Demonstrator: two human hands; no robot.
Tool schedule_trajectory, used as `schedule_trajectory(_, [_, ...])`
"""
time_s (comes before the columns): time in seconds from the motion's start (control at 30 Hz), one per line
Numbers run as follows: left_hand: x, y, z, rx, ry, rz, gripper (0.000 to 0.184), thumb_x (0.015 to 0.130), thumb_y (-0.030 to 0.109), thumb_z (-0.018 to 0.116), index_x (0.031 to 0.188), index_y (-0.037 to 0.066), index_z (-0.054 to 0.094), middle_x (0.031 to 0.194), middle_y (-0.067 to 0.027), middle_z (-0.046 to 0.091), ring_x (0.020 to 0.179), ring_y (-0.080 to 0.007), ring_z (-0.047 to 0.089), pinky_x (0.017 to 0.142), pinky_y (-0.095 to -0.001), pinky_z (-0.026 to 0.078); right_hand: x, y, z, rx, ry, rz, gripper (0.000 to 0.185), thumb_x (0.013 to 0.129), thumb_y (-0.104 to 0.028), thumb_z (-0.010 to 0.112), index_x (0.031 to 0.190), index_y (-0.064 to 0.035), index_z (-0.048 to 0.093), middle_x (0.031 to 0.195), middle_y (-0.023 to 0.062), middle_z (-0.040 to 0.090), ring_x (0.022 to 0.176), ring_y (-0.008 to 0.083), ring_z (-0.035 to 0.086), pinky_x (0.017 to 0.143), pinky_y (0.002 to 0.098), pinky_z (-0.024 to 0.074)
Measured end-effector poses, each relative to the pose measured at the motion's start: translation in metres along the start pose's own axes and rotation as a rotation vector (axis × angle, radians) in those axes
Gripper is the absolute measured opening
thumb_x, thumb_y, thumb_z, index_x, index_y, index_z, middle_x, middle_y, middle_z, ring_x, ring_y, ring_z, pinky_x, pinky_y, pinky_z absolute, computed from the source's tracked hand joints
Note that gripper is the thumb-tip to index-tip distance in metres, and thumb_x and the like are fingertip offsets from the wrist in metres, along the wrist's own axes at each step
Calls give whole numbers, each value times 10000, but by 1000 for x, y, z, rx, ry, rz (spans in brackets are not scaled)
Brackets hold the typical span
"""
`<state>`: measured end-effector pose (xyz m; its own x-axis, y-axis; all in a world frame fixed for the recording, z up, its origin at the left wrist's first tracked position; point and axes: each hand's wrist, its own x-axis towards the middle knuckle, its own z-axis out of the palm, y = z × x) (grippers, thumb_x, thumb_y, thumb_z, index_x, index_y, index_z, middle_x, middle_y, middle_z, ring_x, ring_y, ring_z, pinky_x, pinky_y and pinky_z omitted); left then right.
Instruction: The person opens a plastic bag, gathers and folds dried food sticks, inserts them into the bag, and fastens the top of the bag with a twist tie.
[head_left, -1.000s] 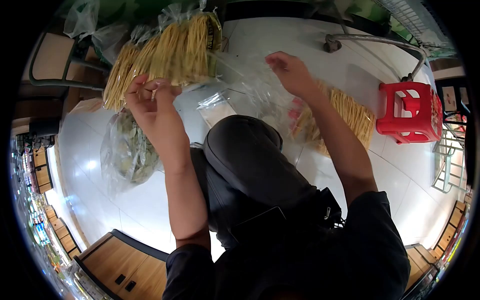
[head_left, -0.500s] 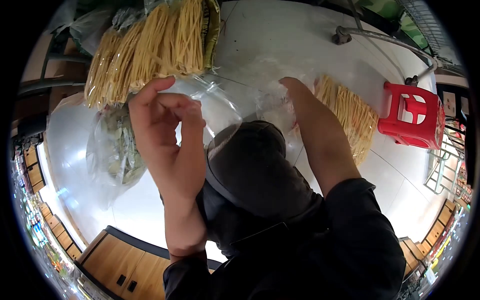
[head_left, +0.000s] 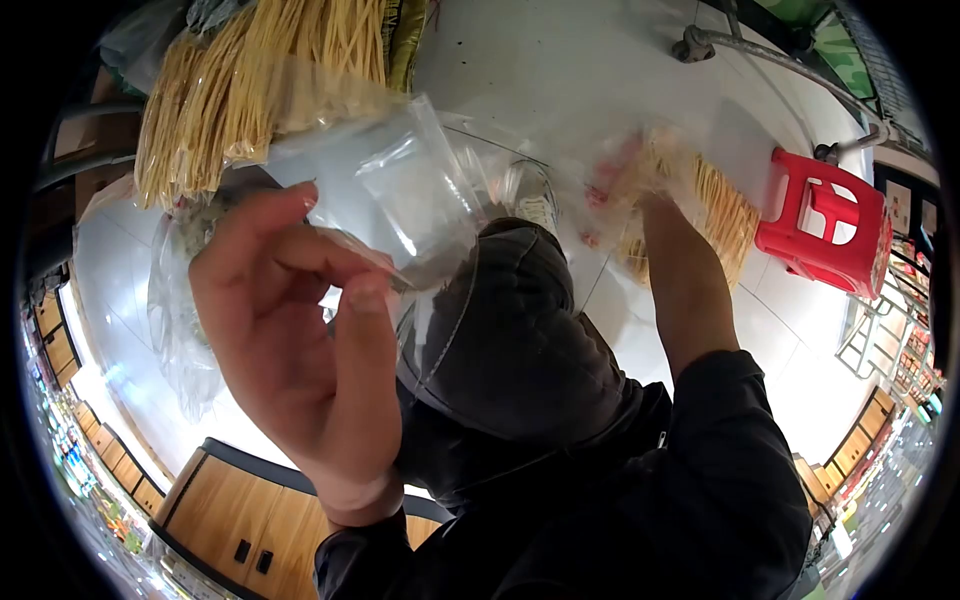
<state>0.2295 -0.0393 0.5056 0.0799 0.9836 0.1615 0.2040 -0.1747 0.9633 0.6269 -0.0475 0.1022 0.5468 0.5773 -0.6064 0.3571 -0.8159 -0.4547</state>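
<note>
My left hand [head_left: 300, 320] is raised in front of my knee, thumb and forefinger pinching the edge of a clear plastic bag [head_left: 420, 190]. The bag spreads out to the right of the fingers, over the knee. Farther right, my right hand [head_left: 655, 205] reaches down to bundles of long, yellow dried sticks [head_left: 725, 215]. Blurred plastic with red marks [head_left: 612, 180] lies beside that hand; its fingers are smeared and hidden. Beyond my left hand are larger bundles of the same sticks [head_left: 270, 80] in clear wrapping.
A red plastic stool [head_left: 825, 220] stands at the right, below a metal cart leg with a caster [head_left: 692, 45]. A clear bag with greenish contents [head_left: 185, 290] lies left of my left hand. Wooden cabinets [head_left: 235, 515] are at the lower left; my shoe [head_left: 537, 200] is on the tiled floor.
My left hand has come closer to the camera and shifted left, with the clear bag now stretched out more visibly from its fingers. My right hand has moved right, onto the stick bundles.
</note>
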Motion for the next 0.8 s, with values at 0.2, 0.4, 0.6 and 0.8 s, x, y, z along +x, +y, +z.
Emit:
schedule_trajectory(0.2, [0, -6, 7, 84, -31, 16, 417, 913, 22, 561, 1310, -59, 464, 830, -70, 575, 731, -117, 542, 656, -223, 447, 14, 2, 21, -29, 50, -10, 391, 887, -208, 635, 1246, -52, 624, 1201, 213, 647, 1016, 353, 655, 919, 473, 528])
schedule_trajectory(0.4, [-1, -6, 10, 183, -73, -12, 426, 907, 53, 594, 1295, -73, 472, 850, -86, 587, 739, -113, 540, 665, -217, 434, 33, 2, 27, -45, 58, -29, 409, 876, -224, 643, 1246, -51, 624, 1198, 212, 649, 1021, 352, 654, 922, 469, 525])
schedule_trajectory(0.6, [-3, -17, 7, 111, -132, 26, 441, 889, 58, 627, 1281, -84, 482, 893, -110, 602, 758, -117, 544, 680, -223, 424, 34, 7, 35, -101, 94, -32, 427, 865, -240, 651, 1246, -50, 624, 1196, 211, 651, 1026, 351, 654, 924, 464, 523])
schedule_trajectory(0.8, [-3, -12, 6, 135, -179, 19, 439, 886, 51, 616, 1275, -94, 476, 899, -121, 605, 787, -138, 566, 706, -238, 432, 18, 18, 55, -146, 163, -19, 445, 854, -257, 659, 1246, -48, 623, 1194, 210, 653, 1031, 349, 653, 927, 459, 521])
